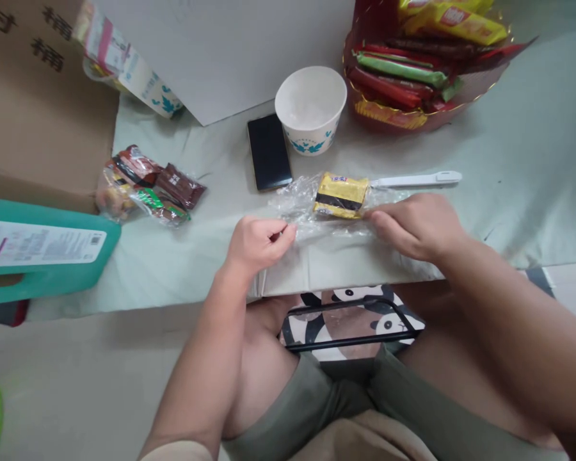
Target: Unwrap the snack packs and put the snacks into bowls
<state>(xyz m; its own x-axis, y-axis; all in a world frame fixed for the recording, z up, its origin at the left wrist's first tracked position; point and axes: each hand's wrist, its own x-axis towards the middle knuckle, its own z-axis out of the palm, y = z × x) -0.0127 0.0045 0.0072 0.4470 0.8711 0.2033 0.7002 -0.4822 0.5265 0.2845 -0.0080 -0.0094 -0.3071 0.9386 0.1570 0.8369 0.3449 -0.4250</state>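
A yellow snack packet (pixel 340 194) with a black band lies on crinkled clear plastic film (pixel 295 198) near the table's front edge. My left hand (pixel 260 242) is closed, thumb against the curled fingers, pinching the film's near left side. On the other side, my right hand (pixel 415 227) grips the film just right of the packet, its fingers curled. Whether the film is a bag or a loose sheet I cannot tell. Behind the right hand lies a slim white plastic tool (pixel 420 180).
A black phone (pixel 269 152) and a white paper bucket (pixel 311 109) stand behind the packet. Bagged snacks (pixel 153 186) lie left, near a teal board (pixel 52 250) and a cardboard box (pixel 43 121). A red basket (pixel 388 118) of snacks sits back right.
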